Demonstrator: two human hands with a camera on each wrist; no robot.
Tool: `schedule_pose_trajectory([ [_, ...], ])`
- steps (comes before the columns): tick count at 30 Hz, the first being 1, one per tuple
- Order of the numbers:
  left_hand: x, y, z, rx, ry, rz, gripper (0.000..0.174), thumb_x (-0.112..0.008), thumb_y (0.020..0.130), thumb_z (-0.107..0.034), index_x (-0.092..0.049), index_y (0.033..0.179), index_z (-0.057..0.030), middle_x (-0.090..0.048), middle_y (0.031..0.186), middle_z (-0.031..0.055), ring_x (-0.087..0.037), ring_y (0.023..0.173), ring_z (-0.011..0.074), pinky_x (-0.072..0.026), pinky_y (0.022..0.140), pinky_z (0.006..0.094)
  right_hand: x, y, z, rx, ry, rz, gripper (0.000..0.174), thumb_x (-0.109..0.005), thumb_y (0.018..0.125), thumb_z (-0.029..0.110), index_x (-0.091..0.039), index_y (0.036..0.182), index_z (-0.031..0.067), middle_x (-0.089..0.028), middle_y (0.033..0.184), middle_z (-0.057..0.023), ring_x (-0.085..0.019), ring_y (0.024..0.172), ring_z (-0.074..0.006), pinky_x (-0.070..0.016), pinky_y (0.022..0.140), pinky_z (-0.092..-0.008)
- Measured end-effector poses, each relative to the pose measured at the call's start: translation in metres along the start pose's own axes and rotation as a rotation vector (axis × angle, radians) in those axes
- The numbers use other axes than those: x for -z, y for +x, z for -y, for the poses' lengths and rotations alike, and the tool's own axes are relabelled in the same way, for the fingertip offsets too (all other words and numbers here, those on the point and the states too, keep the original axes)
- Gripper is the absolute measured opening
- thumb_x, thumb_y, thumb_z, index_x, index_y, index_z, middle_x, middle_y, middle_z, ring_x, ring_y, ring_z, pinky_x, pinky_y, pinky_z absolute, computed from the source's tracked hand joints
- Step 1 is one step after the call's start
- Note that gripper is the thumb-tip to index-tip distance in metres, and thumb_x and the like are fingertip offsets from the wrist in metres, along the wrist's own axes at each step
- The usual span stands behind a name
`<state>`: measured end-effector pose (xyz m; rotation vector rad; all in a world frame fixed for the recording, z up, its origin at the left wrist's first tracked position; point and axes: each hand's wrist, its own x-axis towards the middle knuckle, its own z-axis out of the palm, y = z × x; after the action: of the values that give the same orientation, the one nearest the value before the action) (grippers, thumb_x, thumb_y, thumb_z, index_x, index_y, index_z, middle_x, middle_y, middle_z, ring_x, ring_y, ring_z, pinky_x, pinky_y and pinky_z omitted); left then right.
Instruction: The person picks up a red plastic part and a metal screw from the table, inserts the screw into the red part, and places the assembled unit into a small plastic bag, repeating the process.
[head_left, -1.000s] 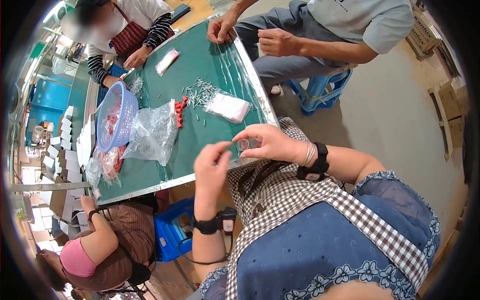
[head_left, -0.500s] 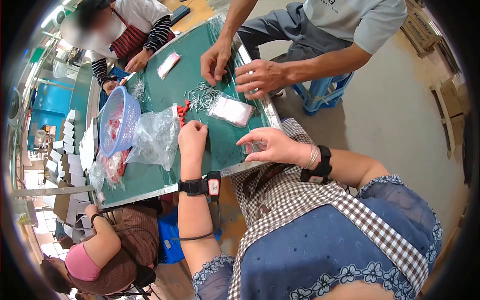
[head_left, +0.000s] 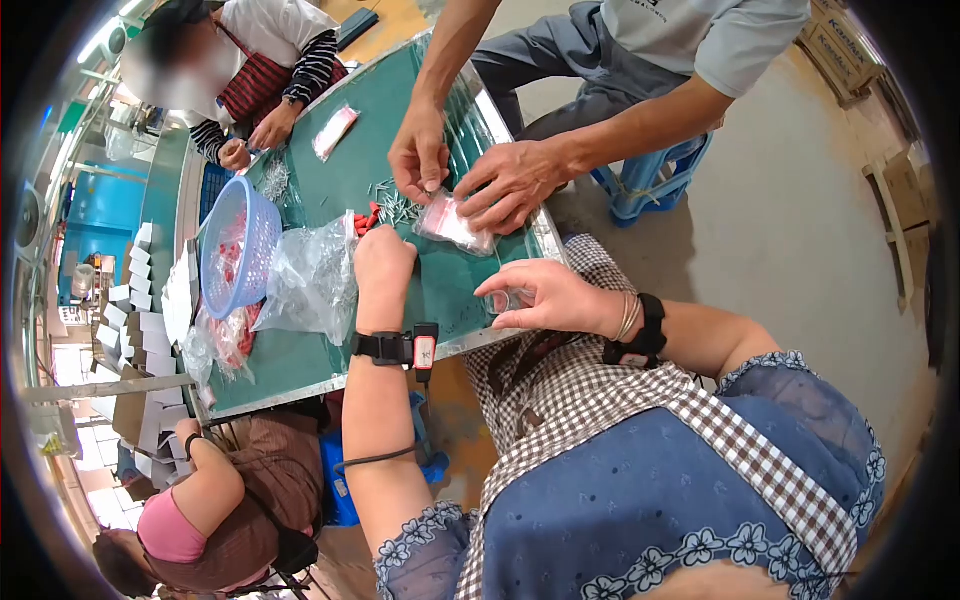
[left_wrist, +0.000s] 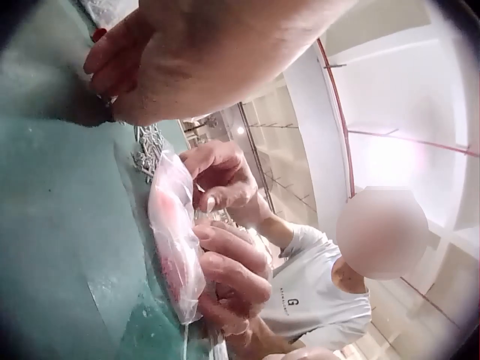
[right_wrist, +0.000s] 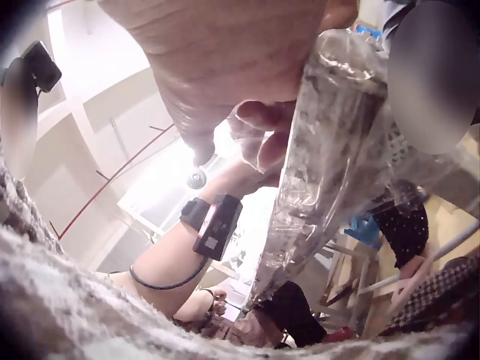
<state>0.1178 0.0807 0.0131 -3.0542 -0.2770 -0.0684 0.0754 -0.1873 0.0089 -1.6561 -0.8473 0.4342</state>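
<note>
My left hand (head_left: 385,268) reaches down to the green table, fingers bent, beside red plastic plugs (head_left: 364,222) and the near side of a pile of silver screws (head_left: 396,203). In the left wrist view its fingertips (left_wrist: 101,64) are low over the tabletop; I cannot tell what they hold. My right hand (head_left: 560,298), near the table's front edge, holds a small clear plastic bag (head_left: 508,299) between curved thumb and fingers. Another person's hands (head_left: 510,185) grip a packet of pink-edged clear bags (head_left: 452,225) behind the screws.
A large clear bag (head_left: 310,275) lies left of my left hand, next to a blue plastic basket (head_left: 262,240) with red and clear contents. Another packet (head_left: 335,132) lies farther back. A person in a striped apron sits at the far side. The metal table edge (head_left: 300,385) runs in front.
My left hand has moved from beside my right hand out to the table by the plugs. The other person's hands have come in and taken hold of the packet. My right hand barely moves.
</note>
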Motion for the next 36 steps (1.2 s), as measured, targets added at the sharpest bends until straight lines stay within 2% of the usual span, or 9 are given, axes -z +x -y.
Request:
schedule_pose_trajectory([
  [3, 0.006, 0.004, 0.007, -0.056, -0.234, -0.07, 0.012, -0.064, 0.078, -0.014, -0.065, 0.078, -0.0022, -0.066, 0.081, 0.0181, -0.065, 0.076, 0.0364, -0.0514, 0.073, 0.0449, 0.0, -0.001, -0.002, 0.027, 0.004, -0.016, 0.04, -0.077, 0.08, 0.027, -0.066, 0.113, 0.0078, -0.064, 0.091, -0.0061, -0.061, 0.078, -0.0185, -0.0499, 0.068, -0.0297],
  [6, 0.002, 0.009, 0.01, -0.222, -0.236, -0.291, 0.013, -0.063, 0.08, -0.016, -0.065, 0.08, -0.0039, -0.065, 0.081, 0.0147, -0.063, 0.074, 0.0342, -0.0496, 0.068, 0.0446, 0.0, -0.001, -0.003, 0.076, -0.028, -0.022, 0.04, -0.076, 0.08, 0.028, -0.066, 0.112, 0.008, -0.064, 0.091, -0.0065, -0.061, 0.08, -0.0195, -0.0501, 0.069, -0.0305],
  [10, -0.007, 0.017, 0.008, -0.371, -0.141, -0.302, 0.009, -0.061, 0.083, -0.013, -0.064, 0.081, -0.0043, -0.063, 0.082, 0.0135, -0.062, 0.073, 0.0341, -0.05, 0.067, 0.0444, -0.001, -0.001, -0.004, 0.046, -0.007, -0.004, 0.04, -0.076, 0.08, 0.03, -0.066, 0.112, 0.008, -0.064, 0.091, -0.0076, -0.062, 0.082, -0.0221, -0.0501, 0.073, -0.0321],
  [23, -0.012, 0.019, 0.009, -0.332, -0.063, -0.247, 0.01, -0.059, 0.081, -0.01, -0.06, 0.084, -0.0007, -0.063, 0.087, 0.0191, -0.062, 0.073, 0.0364, -0.0502, 0.066, 0.0435, -0.002, 0.001, -0.006, 0.04, 0.037, -0.028, 0.044, -0.079, 0.078, 0.028, -0.065, 0.114, 0.0066, -0.065, 0.093, -0.0047, -0.06, 0.08, -0.0182, -0.0491, 0.07, -0.0302],
  [26, -0.003, -0.002, 0.006, -0.188, -0.235, -0.266, 0.012, -0.062, 0.083, -0.011, -0.061, 0.084, 0.0005, -0.065, 0.079, 0.0114, -0.065, 0.071, 0.0237, -0.0506, 0.063, 0.0339, -0.001, -0.001, -0.008, 0.004, 0.137, -0.049, 0.045, -0.079, 0.077, 0.028, -0.065, 0.115, 0.0065, -0.064, 0.092, -0.0033, -0.058, 0.078, -0.0149, -0.0482, 0.069, -0.0284],
  [28, 0.018, -0.043, -0.011, 0.021, -0.977, -0.142, 0.005, -0.063, 0.083, -0.005, -0.062, 0.085, -0.0005, -0.061, 0.074, 0.0049, -0.059, 0.063, 0.0137, -0.0462, 0.059, 0.0266, 0.0, -0.001, -0.006, -0.007, 0.15, -0.06, 0.046, -0.08, 0.077, 0.027, -0.065, 0.115, 0.0066, -0.064, 0.091, -0.003, -0.058, 0.077, -0.014, -0.048, 0.068, -0.028],
  [30, 0.04, -0.085, -0.036, 0.021, -1.24, -0.062, 0.005, -0.064, 0.081, 0.001, -0.061, 0.084, -0.0014, -0.056, 0.073, 0.0009, -0.053, 0.064, 0.0073, -0.0422, 0.058, 0.0216, 0.0, -0.001, -0.003, -0.013, 0.173, -0.052, 0.046, -0.08, 0.077, 0.026, -0.065, 0.116, 0.0068, -0.064, 0.091, -0.0023, -0.056, 0.075, -0.0123, -0.0475, 0.066, -0.0272],
  [32, 0.057, -0.111, -0.054, -0.197, -1.117, -0.116, 0.005, -0.062, 0.085, 0.002, -0.061, 0.09, 0.0001, -0.057, 0.082, -0.0004, -0.054, 0.07, 0.0055, -0.0439, 0.062, 0.0204, -0.003, 0.0, -0.009, -0.009, 0.223, -0.048, 0.047, -0.08, 0.076, 0.025, -0.065, 0.116, 0.0067, -0.064, 0.091, -0.0024, -0.056, 0.075, -0.0118, -0.0476, 0.066, -0.0268],
  [36, 0.06, -0.125, -0.068, -0.215, -1.049, -0.068, 0.013, -0.065, 0.085, 0.003, -0.064, 0.097, 0.0004, -0.056, 0.083, -0.0003, -0.053, 0.07, 0.0054, -0.0438, 0.063, 0.0201, -0.009, 0.001, -0.018, 0.077, 0.261, -0.113, 0.047, -0.081, 0.076, 0.022, -0.064, 0.117, 0.0062, -0.063, 0.091, -0.0021, -0.056, 0.077, -0.0106, -0.048, 0.067, -0.0256],
])
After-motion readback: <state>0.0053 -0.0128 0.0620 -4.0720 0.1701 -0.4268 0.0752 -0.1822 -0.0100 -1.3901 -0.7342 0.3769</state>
